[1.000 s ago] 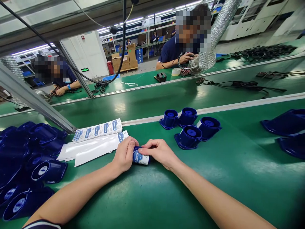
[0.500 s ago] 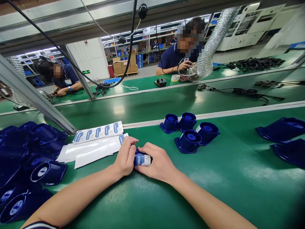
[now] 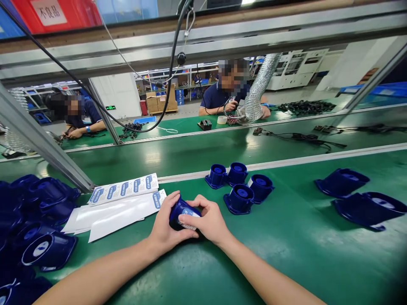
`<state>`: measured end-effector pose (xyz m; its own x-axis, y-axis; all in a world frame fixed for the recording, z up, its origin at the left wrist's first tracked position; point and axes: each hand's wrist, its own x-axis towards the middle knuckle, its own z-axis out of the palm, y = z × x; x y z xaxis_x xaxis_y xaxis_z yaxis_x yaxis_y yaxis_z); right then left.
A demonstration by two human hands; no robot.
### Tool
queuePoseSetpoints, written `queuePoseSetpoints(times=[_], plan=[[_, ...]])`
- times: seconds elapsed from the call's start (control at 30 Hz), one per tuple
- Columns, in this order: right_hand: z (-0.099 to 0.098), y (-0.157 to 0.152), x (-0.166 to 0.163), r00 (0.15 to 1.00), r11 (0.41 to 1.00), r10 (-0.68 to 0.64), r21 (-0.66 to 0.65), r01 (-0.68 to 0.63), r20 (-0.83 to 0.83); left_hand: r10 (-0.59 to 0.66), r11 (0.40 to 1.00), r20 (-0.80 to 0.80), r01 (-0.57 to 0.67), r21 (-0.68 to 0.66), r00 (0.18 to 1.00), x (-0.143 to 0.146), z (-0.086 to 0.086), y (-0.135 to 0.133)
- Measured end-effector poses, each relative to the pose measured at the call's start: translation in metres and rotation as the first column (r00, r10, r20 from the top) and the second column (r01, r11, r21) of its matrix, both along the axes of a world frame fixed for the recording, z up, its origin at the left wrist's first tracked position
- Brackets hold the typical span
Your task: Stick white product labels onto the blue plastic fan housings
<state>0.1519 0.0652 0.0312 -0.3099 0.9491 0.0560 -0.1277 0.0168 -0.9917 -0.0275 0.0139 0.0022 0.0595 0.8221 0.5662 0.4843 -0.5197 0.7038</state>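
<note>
My left hand (image 3: 164,224) wraps around the left side of a blue plastic horn (image 3: 177,215), thumb below it. On the other side, my right hand (image 3: 212,221) grips the horn, its thumb lying across a blue-and-white label (image 3: 190,212) on the curved wall. The horn is tilted just above or on the green bench; fingers hide much of it. Left of my hands lie a sheet of printed labels (image 3: 124,189) and some blank white strips (image 3: 116,219), one still bearing a label at its end.
Several blue horns (image 3: 239,199) stand behind my right hand, and two more (image 3: 370,208) sit farther right. A pile of them (image 3: 47,203) fills the left side. A black cable (image 3: 170,76) hangs ahead. Two co-workers sit across the green bench (image 3: 270,262).
The horn has turned in my hands, showing more of its blue body. My right thumb now lies over the label, and my left hand has opened wider around the horn. The view has tilted up.
</note>
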Motion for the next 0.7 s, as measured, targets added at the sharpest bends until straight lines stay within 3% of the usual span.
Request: queuePoseSetpoints(times=[0.13,0.3,0.5,0.7], plan=[[0.003,0.0,0.005,0.994,0.991,0.067,-0.111,-0.076,-0.089,-0.082,0.988,-0.028,0.085,0.131,0.996,-0.004,0.0,0.003],[0.005,0.005,0.016,0.97,0.971,0.192,-0.118,-0.21,-0.146,-0.192,0.961,-0.02,0.192,0.199,0.981,-0.009,0.003,0.004],[0.006,0.009,0.024,0.941,0.95,0.312,0.032,-0.311,-0.132,-0.215,0.973,0.064,0.208,0.104,0.974,-0.015,0.005,0.004],[0.0,0.017,0.032,0.899,0.899,0.428,0.14,-0.415,-0.089,-0.22,0.966,0.283,0.25,-0.072,0.933,-0.015,0.008,0.004]])
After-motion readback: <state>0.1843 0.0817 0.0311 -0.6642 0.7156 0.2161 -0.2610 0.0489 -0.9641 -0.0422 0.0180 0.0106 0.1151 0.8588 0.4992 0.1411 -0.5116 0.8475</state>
